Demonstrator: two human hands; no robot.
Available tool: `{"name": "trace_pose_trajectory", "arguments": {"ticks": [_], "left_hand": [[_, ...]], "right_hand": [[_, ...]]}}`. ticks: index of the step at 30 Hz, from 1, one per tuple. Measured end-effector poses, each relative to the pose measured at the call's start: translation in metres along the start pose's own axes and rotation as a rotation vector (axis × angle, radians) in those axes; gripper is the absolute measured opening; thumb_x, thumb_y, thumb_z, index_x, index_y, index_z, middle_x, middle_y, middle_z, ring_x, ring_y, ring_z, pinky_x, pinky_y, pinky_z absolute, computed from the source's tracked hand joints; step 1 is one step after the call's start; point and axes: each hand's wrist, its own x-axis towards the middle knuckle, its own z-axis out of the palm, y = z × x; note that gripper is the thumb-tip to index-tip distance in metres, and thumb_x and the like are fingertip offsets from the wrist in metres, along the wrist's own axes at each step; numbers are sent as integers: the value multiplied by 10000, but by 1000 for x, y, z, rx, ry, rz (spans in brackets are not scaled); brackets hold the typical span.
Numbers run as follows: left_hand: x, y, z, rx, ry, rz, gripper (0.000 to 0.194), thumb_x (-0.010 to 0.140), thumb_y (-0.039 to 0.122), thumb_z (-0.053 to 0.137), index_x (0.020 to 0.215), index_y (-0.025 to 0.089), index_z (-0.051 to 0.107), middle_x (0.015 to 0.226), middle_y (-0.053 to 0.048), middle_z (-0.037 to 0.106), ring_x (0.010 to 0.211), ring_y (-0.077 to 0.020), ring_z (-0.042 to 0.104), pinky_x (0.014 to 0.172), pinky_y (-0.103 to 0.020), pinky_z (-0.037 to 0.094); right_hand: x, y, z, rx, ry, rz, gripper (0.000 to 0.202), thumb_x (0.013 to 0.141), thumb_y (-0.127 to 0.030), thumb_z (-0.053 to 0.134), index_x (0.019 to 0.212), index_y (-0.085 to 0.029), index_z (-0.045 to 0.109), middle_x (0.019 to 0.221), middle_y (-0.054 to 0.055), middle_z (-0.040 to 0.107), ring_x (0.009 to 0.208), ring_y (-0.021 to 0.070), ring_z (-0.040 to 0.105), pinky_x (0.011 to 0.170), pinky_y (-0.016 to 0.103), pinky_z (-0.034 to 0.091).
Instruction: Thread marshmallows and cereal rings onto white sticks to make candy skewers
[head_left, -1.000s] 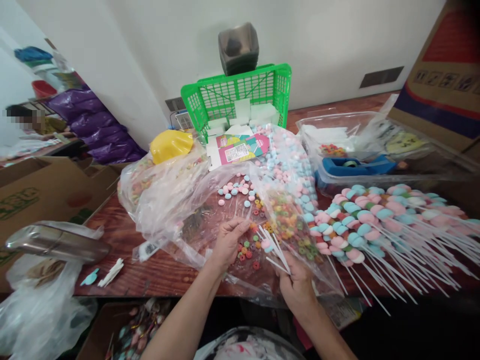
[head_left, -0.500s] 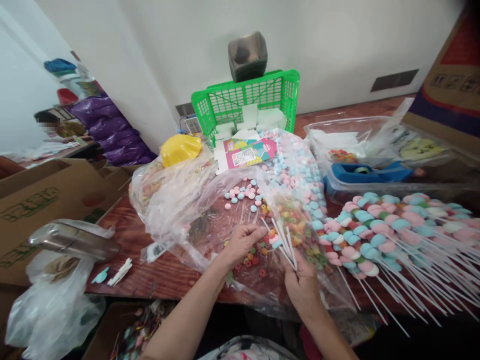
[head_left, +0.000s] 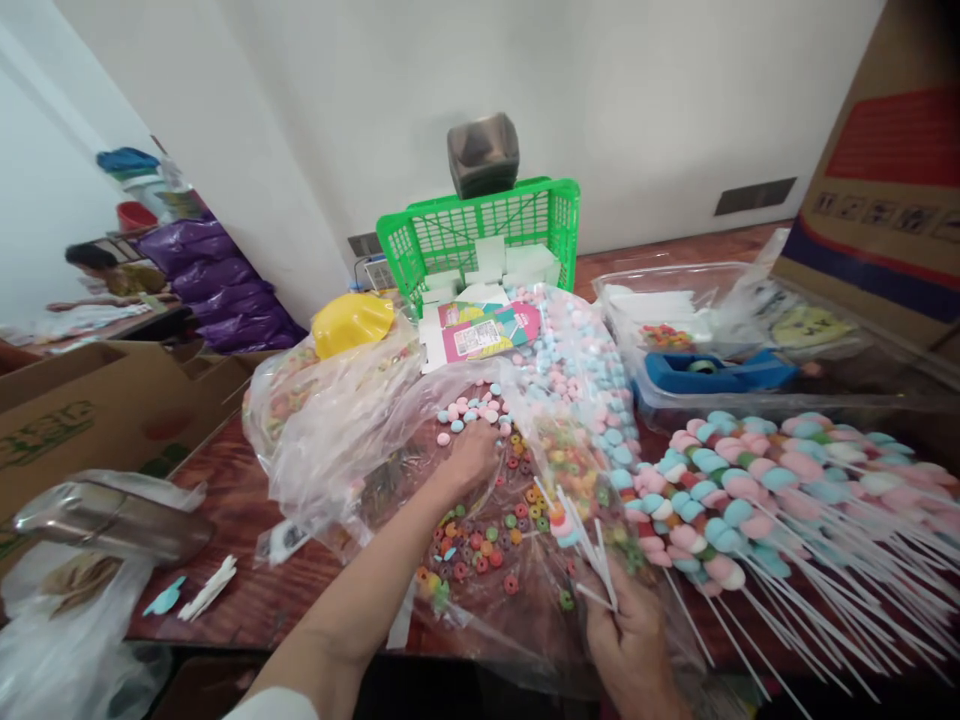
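Note:
My right hand (head_left: 626,610) is closed around several white sticks (head_left: 600,560). One of them bears a few pink, white, orange and blue candies (head_left: 562,525) at its upper part. Beyond it, my left hand (head_left: 472,455) reaches down at a small heap of pink and light-blue candies (head_left: 469,410). Its fingers look bunched together, their tips hidden, so what they hold cannot be seen. Coloured ring-shaped pieces (head_left: 487,545) lie scattered on clear plastic between my arms. A clear bag of more rings (head_left: 574,450) lies just beyond my right hand.
Many candy-threaded sticks (head_left: 750,490) are piled at right. Behind stand a clear tub with a blue tape dispenser (head_left: 720,370) and a green basket (head_left: 566,230). A steel flask (head_left: 112,520) lies at left beside a cardboard box (head_left: 67,430). Another person (head_left: 112,270) sits far left.
My left hand has left the sticks and moved away from me to the pink and blue candies. My right hand keeps its sticks. The head view has shifted slightly.

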Motion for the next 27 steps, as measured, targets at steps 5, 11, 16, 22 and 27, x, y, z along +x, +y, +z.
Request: {"name": "trace_pose_trajectory", "arguments": {"ticks": [5, 11, 16, 22, 27], "left_hand": [[18, -8, -5, -187, 116, -39, 163, 748, 201, 570, 804, 154, 715, 719, -25, 651, 691, -166, 552, 694, -281, 424], [34, -12, 4, -284, 89, -14, 78, 665, 182, 640, 607, 164, 689, 619, -2, 627, 652, -153, 541, 697, -281, 411], [28, -15, 13, -297, 24, 30, 243, 764, 197, 513, 578, 169, 668, 595, 13, 604, 603, -133, 506, 650, -257, 395], [38, -14, 18, -267, -5, 19, 217, 725, 133, 482, 686, 148, 695, 629, 12, 628, 636, -140, 536, 639, -239, 414], [36, -5, 20, -152, 16, 32, 245, 725, 132, 478, 827, 157, 699, 786, -34, 669, 772, -186, 553, 748, -295, 421]], "right_hand": [[-6, 1, -1, 4, -32, -54, 388, 807, -127, 469, 1160, -175, 621, 987, 75, 736, 877, 218, 708, 763, 318, 582], [-3, 0, -6, -16, -7, -96, 391, 800, -127, 474, 1152, -188, 635, 922, 66, 749, 803, 215, 725, 682, 288, 603], [0, -4, -6, -6, -24, -88, 387, 802, -114, 462, 1143, -189, 627, 928, 68, 748, 820, 212, 724, 693, 278, 600], [1, -7, -5, 13, -31, -156, 488, 776, -59, 457, 1231, -201, 561, 964, 59, 745, 826, 186, 724, 697, 243, 589], [1, -3, 1, -23, -10, -80, 435, 769, -69, 437, 1144, -190, 622, 951, 67, 745, 826, 204, 722, 712, 286, 595]]}}
